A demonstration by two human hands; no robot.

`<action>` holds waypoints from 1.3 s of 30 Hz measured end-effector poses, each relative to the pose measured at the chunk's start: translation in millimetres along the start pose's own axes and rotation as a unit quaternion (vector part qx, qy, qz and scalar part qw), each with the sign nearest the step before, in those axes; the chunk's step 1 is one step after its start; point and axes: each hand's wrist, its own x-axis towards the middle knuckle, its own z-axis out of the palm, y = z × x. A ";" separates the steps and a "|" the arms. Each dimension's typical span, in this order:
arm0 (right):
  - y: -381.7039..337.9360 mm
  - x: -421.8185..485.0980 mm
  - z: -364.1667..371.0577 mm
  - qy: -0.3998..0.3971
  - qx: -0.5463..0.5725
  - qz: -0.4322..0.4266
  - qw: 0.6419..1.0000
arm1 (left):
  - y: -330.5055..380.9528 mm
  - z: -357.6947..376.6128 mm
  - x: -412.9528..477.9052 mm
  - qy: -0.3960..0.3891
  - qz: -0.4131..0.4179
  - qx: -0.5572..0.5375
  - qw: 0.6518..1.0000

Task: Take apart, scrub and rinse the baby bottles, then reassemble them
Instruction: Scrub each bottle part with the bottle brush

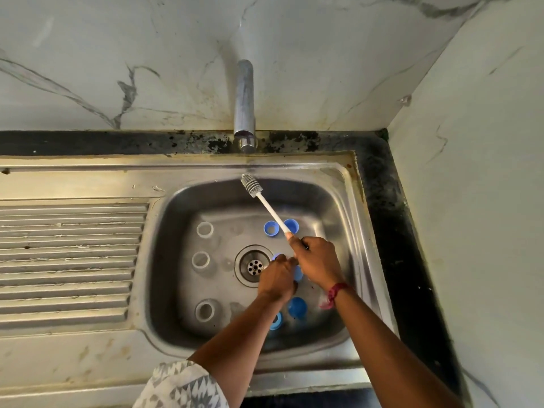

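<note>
Three clear baby bottles [200, 259], upright at left of sink [338, 172] basin. Found blue collars [271, 228] at right. Saw fingers of right hand [319, 260] wrapped on bottle brush [269, 209] handle, those of left hand [276, 278] curled round blue piece [298, 273] by drain [254, 266].

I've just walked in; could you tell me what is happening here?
A person is washing baby-bottle parts in a steel sink. The right hand grips a white bottle brush, bristles raised toward the tap. The left hand grips a blue part beside the drain. Three clear bottles stand at the left; blue caps lie at the right.
</note>
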 end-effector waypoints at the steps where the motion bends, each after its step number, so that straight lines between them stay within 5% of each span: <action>1: 1.4 -2.4 -2.4 0.002 0.005 0.002 1.000 | 1.4 0.2 -1.0 0.001 0.003 0.000 1.000; 8: 8.7 -17.2 -23.8 0.032 0.015 0.011 0.999 | 11.2 -8.1 -14.9 0.026 -0.105 -0.189 0.976; 10: 10.2 -23.1 -25.7 0.040 0.029 0.013 0.999 | 7.7 -21.2 -21.6 0.019 -0.191 -0.379 0.905; 13: 13.4 -31.3 -24.1 0.036 0.038 0.018 0.998 | 1.1 -49.7 -40.4 -0.017 -0.258 -0.653 0.712; 16: 10.5 -42.1 -23.5 0.017 0.025 0.012 0.999 | -8.9 -76.9 -53.7 0.023 -0.250 -0.714 0.654; 29: -18.9 -79.4 -14.8 -0.059 -0.039 -0.110 0.991 | -57.5 -187.8 -83.2 0.276 -0.170 -0.787 0.525; 35: -33.8 -100.2 -9.2 -0.041 -0.069 -0.154 0.985 | -64.2 -204.1 -102.4 0.288 -0.131 -0.791 0.523; 39: -50.1 -106.7 -10.2 -0.002 -0.151 -0.181 0.972 | -63.9 -209.6 -112.2 0.283 -0.115 -0.776 0.551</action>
